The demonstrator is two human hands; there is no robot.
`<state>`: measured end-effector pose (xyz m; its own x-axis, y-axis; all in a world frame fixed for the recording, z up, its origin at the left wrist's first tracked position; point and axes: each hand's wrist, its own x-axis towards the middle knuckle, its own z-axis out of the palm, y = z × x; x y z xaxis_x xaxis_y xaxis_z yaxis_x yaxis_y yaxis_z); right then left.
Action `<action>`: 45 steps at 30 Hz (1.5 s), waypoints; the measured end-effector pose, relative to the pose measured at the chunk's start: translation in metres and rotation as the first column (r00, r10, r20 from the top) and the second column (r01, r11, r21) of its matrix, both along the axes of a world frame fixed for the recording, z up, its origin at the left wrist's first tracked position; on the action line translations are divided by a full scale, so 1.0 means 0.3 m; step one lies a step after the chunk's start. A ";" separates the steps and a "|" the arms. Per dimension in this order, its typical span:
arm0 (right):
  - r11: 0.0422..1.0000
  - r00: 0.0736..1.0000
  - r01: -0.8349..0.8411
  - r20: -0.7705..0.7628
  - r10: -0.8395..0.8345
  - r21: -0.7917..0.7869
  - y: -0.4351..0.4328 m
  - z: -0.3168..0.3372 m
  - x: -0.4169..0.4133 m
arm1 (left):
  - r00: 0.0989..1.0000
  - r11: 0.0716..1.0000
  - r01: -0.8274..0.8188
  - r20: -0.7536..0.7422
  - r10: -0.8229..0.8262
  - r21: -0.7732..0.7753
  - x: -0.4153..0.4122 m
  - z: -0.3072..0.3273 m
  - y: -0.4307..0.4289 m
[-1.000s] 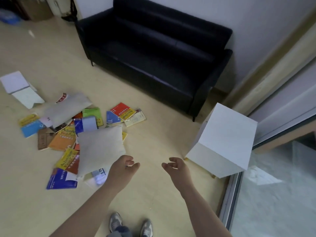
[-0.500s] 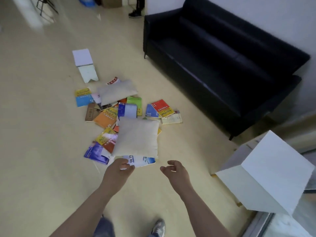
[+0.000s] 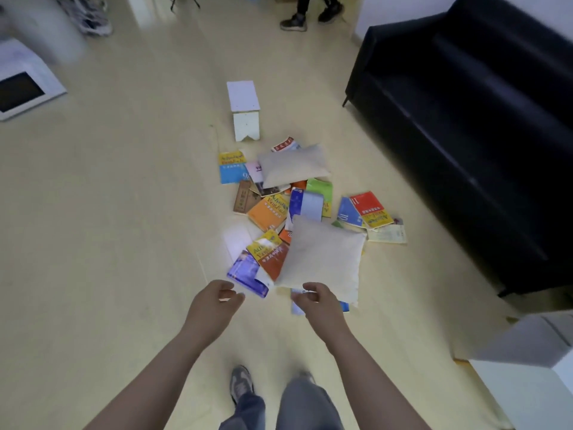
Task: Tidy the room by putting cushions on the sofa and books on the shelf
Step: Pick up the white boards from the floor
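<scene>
Two beige cushions lie on a heap of colourful books (image 3: 268, 212) on the floor. The near cushion (image 3: 325, 256) is just beyond my hands; the far cushion (image 3: 293, 164) lies further back. A black sofa (image 3: 471, 125) stands along the right. My left hand (image 3: 217, 302) hovers in front of the heap with curled fingers, holding nothing. My right hand (image 3: 319, 301) is at the near edge of the near cushion, fingers bent and apart; a grip cannot be made out.
A small white stool (image 3: 245, 110) stands beyond the heap. A white box-like shelf (image 3: 527, 361) is at the lower right. A white cabinet (image 3: 21, 85) is at the far left. Another person's feet (image 3: 307, 17) are at the top. My own feet (image 3: 242, 386) are below.
My view has swung left, so the sofa and white shelf slid right. I have stepped closer to the heap, and both hands now reach the near cushion's front edge.
</scene>
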<state>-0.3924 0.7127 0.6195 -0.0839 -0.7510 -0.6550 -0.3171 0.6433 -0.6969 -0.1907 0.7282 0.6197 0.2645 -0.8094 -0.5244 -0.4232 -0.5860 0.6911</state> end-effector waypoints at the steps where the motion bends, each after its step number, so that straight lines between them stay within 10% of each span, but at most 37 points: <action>1: 1.000 1.000 -0.016 -0.008 0.016 -0.001 -0.024 0.007 0.030 | 1.000 1.000 -0.010 -0.003 0.010 0.005 0.030 -0.005 -0.020; 27: 0.995 0.995 -0.102 -0.007 0.102 0.006 -1.229 -0.065 0.669 | 0.999 0.999 -0.033 -0.015 0.033 0.009 0.663 -0.023 -1.175; 45: 0.972 0.972 0.233 -0.040 -0.232 0.027 -1.940 -0.082 1.215 | 0.970 0.970 0.242 -0.019 -0.241 0.034 1.222 -0.038 -2.081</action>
